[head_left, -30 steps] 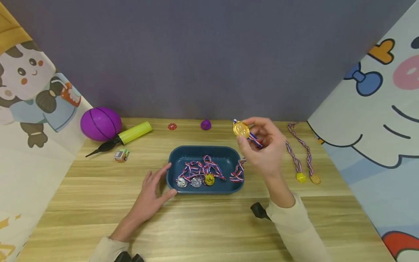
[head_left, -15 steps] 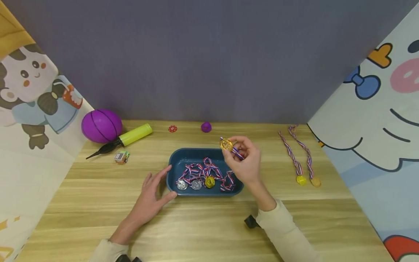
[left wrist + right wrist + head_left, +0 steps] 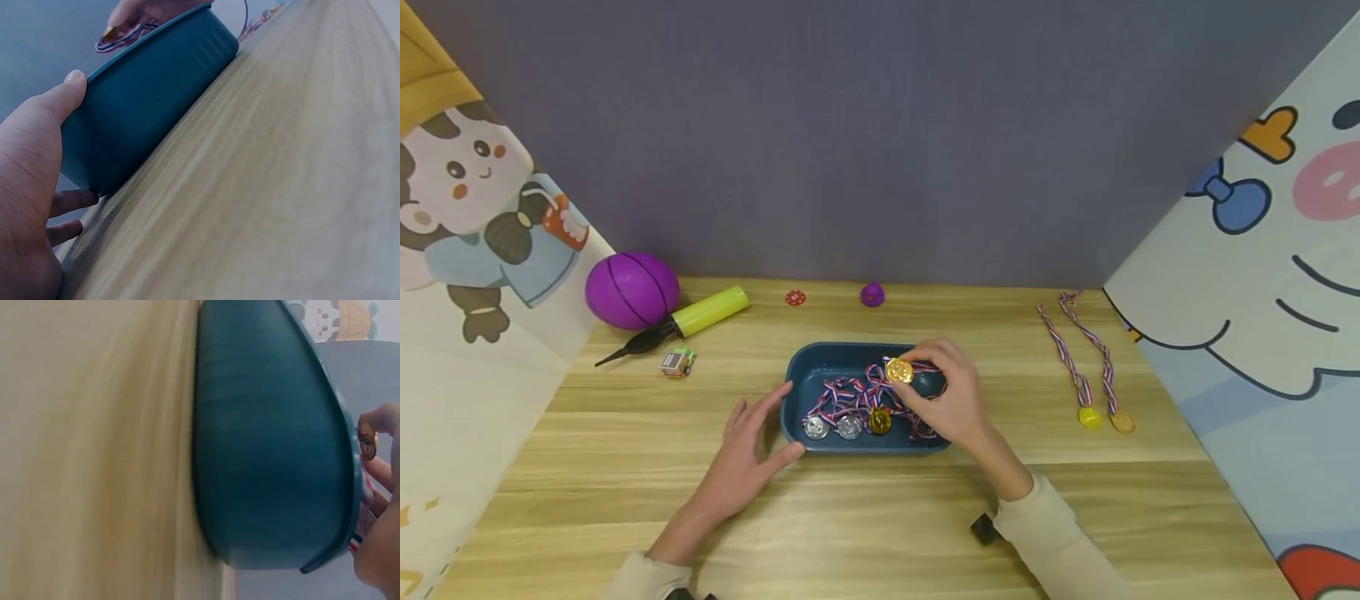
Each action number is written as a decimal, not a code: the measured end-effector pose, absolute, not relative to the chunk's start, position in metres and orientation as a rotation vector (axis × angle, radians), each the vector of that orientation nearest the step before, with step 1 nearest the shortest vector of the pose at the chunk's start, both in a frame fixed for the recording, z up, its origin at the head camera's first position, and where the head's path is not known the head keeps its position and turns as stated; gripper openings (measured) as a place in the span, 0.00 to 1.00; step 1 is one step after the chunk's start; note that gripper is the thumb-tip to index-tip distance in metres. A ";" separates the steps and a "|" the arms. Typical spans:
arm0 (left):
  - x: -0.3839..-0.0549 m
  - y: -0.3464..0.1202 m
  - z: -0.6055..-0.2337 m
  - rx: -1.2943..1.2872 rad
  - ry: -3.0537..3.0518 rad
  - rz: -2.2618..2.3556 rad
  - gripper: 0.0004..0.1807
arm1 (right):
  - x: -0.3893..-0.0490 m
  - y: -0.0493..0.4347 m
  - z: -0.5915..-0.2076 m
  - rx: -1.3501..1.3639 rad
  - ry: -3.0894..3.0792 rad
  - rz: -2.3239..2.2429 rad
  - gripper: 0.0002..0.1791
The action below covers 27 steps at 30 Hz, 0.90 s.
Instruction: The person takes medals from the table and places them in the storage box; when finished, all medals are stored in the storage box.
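My right hand [image 3: 946, 390] pinches a gold medal [image 3: 899, 370] between thumb and fingers, over the right half of a dark blue plastic bin [image 3: 820, 350]. The medal's striped ribbon trails under the hand, partly hidden. In the right wrist view the held medal [image 3: 367, 439] shows just beyond the bin's rim. Inside the bin lie two silver medals [image 3: 849, 427] and another gold medal [image 3: 880, 421], their red, white and blue ribbons bunched behind them. My left hand [image 3: 739, 460] rests with spread, fairly straight fingers against the bin's left end; its thumb [image 3: 74, 87] touches near the rim.
Two medals with stretched-out ribbons, one yellow [image 3: 1089, 418] and one bronze-gold [image 3: 1123, 423], lie to the right. A purple ball [image 3: 632, 291], yellow pump [image 3: 709, 312], small toy truck [image 3: 677, 362], red chip [image 3: 795, 297] and small purple object [image 3: 872, 294] sit left and behind.
My right hand has carried the gold medal leftward and down, from right of the bin to low over its inside. The ribbon came along into the bin. My left hand stays put.
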<state>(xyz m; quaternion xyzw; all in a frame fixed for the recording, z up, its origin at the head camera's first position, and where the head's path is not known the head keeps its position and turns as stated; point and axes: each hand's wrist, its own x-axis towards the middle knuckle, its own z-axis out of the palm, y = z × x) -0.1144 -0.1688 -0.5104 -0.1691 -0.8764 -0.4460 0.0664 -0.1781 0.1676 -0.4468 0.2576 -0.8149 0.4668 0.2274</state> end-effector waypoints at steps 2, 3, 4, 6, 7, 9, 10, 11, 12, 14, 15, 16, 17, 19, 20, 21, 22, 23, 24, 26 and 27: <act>-0.114 -0.169 -0.511 -0.503 -2.646 -1.347 0.49 | -0.176 0.170 -0.449 0.718 -2.266 1.262 0.18; -0.114 -0.170 -0.510 -0.501 -2.646 -1.349 0.49 | -0.175 0.171 -0.450 0.719 -2.279 1.250 0.17; -0.114 -0.170 -0.510 -0.499 -2.645 -1.351 0.49 | -0.174 0.172 -0.451 0.714 -2.294 1.239 0.17; -0.114 -0.171 -0.511 -0.495 -2.645 -1.350 0.49 | -0.171 0.175 -0.453 0.707 -2.321 1.218 0.16; -0.113 -0.171 -0.510 -0.494 -2.644 -1.350 0.49 | -0.170 0.177 -0.454 0.708 -2.331 1.203 0.16; -0.113 -0.171 -0.510 -0.498 -2.643 -1.350 0.49 | -0.168 0.181 -0.457 0.715 -2.333 1.177 0.15; -0.113 -0.171 -0.510 -0.499 -2.644 -1.349 0.49 | -0.167 0.183 -0.459 0.718 -2.335 1.158 0.15; -0.113 -0.171 -0.510 -0.500 -2.645 -1.350 0.49 | -0.166 0.185 -0.459 0.724 -2.336 1.139 0.15; -0.113 -0.171 -0.510 -0.502 -2.645 -1.349 0.49 | -0.165 0.187 -0.460 0.729 -2.339 1.121 0.15; -0.112 -0.170 -0.510 -0.507 -2.643 -1.348 0.49 | -0.163 0.190 -0.461 0.731 -2.362 1.076 0.14; -0.112 -0.170 -0.509 -0.511 -2.640 -1.348 0.49 | -0.162 0.192 -0.461 0.733 -2.380 1.054 0.14; -0.112 -0.170 -0.509 -0.511 -2.640 -1.349 0.49 | -0.161 0.193 -0.461 0.735 -2.396 1.037 0.14; -0.112 -0.170 -0.510 -0.513 -2.639 -1.350 0.49 | -0.160 0.194 -0.461 0.736 -2.415 1.019 0.14; -0.113 -0.170 -0.510 -0.512 -2.636 -1.353 0.49 | -0.159 0.197 -0.461 0.742 -2.453 0.982 0.14; -0.113 -0.170 -0.510 -0.509 -2.637 -1.355 0.49 | -0.158 0.198 -0.461 0.749 -2.468 0.965 0.14; -0.114 -0.170 -0.510 -0.511 -2.636 -1.356 0.49 | -0.158 0.199 -0.461 0.756 -2.481 0.950 0.14; -0.114 -0.170 -0.511 -0.509 -2.637 -1.355 0.49 | -0.157 0.200 -0.461 0.762 -2.493 0.936 0.14; -0.114 -0.170 -0.511 -0.510 -2.635 -1.356 0.49 | -0.157 0.200 -0.462 0.767 -2.506 0.921 0.15; -0.114 -0.170 -0.511 -0.510 -2.634 -1.357 0.49 | -0.157 0.201 -0.462 0.772 -2.516 0.908 0.15; -0.114 -0.170 -0.511 -0.510 -2.633 -1.355 0.49 | -0.157 0.202 -0.463 0.779 -2.533 0.887 0.15; -0.114 -0.170 -0.511 -0.510 -2.635 -1.354 0.49 | -0.156 0.202 -0.463 0.780 -2.540 0.884 0.15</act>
